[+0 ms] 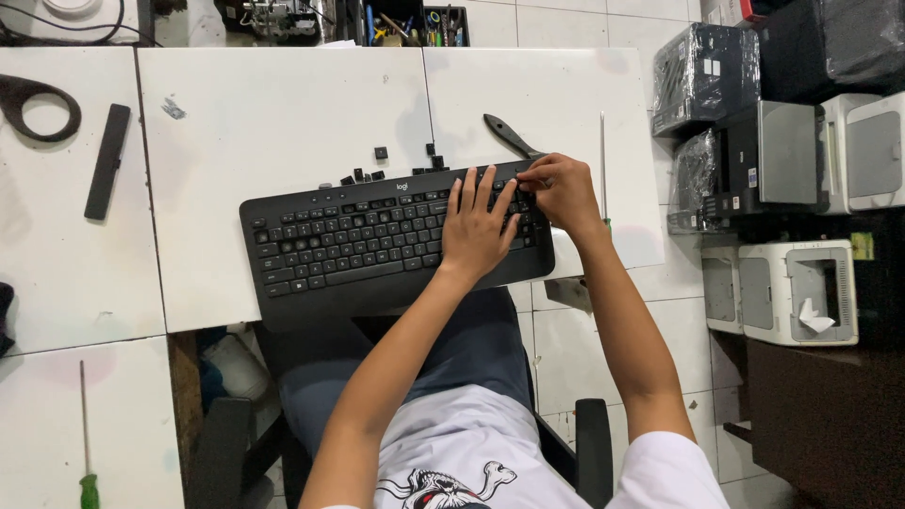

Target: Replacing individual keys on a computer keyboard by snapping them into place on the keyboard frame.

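Note:
A black full-size keyboard (pixel 358 240) with a palm rest lies at the front of a white table (pixel 283 113). My left hand (pixel 479 226) rests flat on its right part, fingers spread over the keys. At the keyboard's far right corner, my right hand (pixel 561 188) has its fingers pinched on a key or a small tool; what it grips is hidden. Several loose black keycaps (pixel 381 153) lie on the table just behind the keyboard. A black-handled tool (pixel 509 135) lies behind my right hand.
A thin rod-like screwdriver (pixel 603 170) lies at the table's right edge. A black bar (pixel 106 160) and a black ring-shaped part (pixel 33 104) sit on the left table. A green-handled screwdriver (pixel 87 443) lies lower left. Several printers (pixel 792 292) stand on the floor right.

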